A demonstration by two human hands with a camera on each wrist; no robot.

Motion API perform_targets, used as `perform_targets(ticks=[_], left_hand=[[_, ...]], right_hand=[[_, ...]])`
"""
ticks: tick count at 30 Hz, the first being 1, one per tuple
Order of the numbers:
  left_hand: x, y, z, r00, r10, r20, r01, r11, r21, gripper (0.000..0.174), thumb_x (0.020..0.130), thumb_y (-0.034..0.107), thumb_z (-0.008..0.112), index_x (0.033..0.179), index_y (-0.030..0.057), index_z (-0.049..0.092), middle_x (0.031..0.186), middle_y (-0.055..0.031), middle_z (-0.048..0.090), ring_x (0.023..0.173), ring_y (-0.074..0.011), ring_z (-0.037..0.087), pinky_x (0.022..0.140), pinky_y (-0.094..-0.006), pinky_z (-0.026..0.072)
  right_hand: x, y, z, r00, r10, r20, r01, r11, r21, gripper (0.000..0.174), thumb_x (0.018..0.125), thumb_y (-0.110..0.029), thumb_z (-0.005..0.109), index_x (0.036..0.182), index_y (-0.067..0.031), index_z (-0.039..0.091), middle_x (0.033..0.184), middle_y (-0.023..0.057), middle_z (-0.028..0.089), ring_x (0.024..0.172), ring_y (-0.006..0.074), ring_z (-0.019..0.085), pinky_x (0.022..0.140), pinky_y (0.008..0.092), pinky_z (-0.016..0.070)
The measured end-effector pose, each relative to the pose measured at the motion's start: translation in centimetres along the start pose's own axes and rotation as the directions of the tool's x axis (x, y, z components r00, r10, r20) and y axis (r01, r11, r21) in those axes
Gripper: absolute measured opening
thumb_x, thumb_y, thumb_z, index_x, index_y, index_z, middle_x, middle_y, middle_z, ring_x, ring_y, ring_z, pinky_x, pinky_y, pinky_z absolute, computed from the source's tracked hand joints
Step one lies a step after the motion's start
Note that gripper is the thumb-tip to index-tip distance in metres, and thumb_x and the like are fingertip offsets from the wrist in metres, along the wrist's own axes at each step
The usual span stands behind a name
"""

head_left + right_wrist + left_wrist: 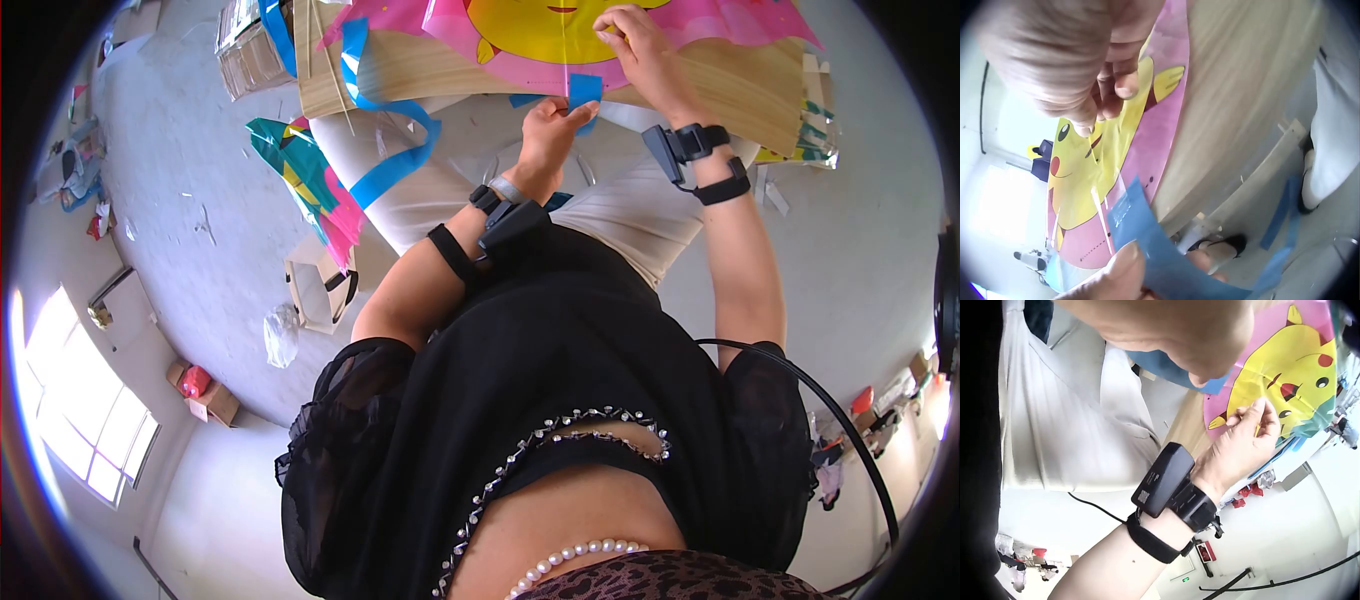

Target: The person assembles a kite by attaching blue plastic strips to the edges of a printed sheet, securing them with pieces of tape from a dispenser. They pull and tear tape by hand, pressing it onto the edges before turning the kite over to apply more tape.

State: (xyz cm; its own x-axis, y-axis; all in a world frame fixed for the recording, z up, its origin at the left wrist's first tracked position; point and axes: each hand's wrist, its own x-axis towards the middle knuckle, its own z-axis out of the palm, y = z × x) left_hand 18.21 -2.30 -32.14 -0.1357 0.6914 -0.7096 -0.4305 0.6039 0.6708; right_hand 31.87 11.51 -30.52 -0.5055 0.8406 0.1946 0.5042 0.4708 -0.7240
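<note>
Pink cartoon sheet (520, 75) lies on wood (430, 80), blue strip (585, 90) at edge.

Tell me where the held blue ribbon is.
In the head view, the blue ribbon is pinched in the left hand at the near edge of the wooden tabletop, left of the right hand.

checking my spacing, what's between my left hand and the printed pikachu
The blue ribbon's end and the pink border, seen in the right wrist view.
</note>
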Motion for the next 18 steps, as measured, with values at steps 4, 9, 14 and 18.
perform_targets(ticks=[4, 9, 14, 18], left_hand=[[0.7, 0.4, -0.1, 0.998, -0.049, -0.035, 0.048, 0.998, -0.037, 0.041, 0.086, 0.04, 0.083, 0.098, 0.0031, 0.068, 0.092, -0.0022, 0.062, 0.091, -0.0141, 0.051, 0.089, -0.0307, 0.0363], [1.1, 0.8, 0.2, 0.994, -0.027, -0.106, 0.025, 0.999, -0.02, 0.041, 0.089, 0.038, 0.082, 0.101, 0.0007, 0.07, 0.093, -0.001, 0.065, 0.086, -0.0104, 0.055, 0.082, -0.027, 0.0419], [2.2, -0.6, -0.5, 0.987, 0.154, -0.048, -0.154, 0.988, -0.007, 0.032, 0.092, 0.031, 0.08, 0.099, 0.0005, 0.072, 0.089, 0.001, 0.068, 0.079, -0.0074, 0.057, 0.074, -0.0243, 0.0455], [2.5, -0.6, -1.0, 0.981, 0.193, -0.027, -0.191, 0.98, 0.046, 0.029, 0.093, 0.028, 0.08, 0.1, 0.0006, 0.073, 0.087, 0.0026, 0.067, 0.077, -0.0053, 0.055, 0.07, -0.0234, 0.0435]], right_hand=[[-1.2, -1.6, -1.6, 0.996, -0.07, 0.06, 0.08, 0.978, -0.191, 0.032, 0.09, -0.016, 0.073, 0.118, -0.0077, 0.063, 0.125, 0.0139, 0.06, 0.118, 0.0364, 0.057, 0.1, 0.0469, 0.0475], [-2.0, -1.8, -0.9, 0.987, -0.024, 0.156, 0.079, 0.931, -0.356, 0.076, 0.084, -0.03, 0.08, 0.151, -0.014, 0.048, 0.159, 0.0154, 0.038, 0.147, 0.0403, 0.033, 0.121, 0.0555, 0.0263], [-2.6, -1.1, -0.5, 0.991, 0.036, 0.129, 0.012, 0.935, -0.354, 0.075, 0.086, -0.03, 0.078, 0.153, -0.014, 0.046, 0.16, 0.0153, 0.038, 0.15, 0.0388, 0.031, 0.123, 0.0546, 0.0238], [-2.6, -0.5, -0.3, 0.988, 0.063, 0.142, -0.004, 0.925, -0.379, 0.074, 0.089, -0.028, 0.074, 0.155, -0.0154, 0.043, 0.162, 0.0132, 0.035, 0.151, 0.0377, 0.028, 0.124, 0.0558, 0.0201]])
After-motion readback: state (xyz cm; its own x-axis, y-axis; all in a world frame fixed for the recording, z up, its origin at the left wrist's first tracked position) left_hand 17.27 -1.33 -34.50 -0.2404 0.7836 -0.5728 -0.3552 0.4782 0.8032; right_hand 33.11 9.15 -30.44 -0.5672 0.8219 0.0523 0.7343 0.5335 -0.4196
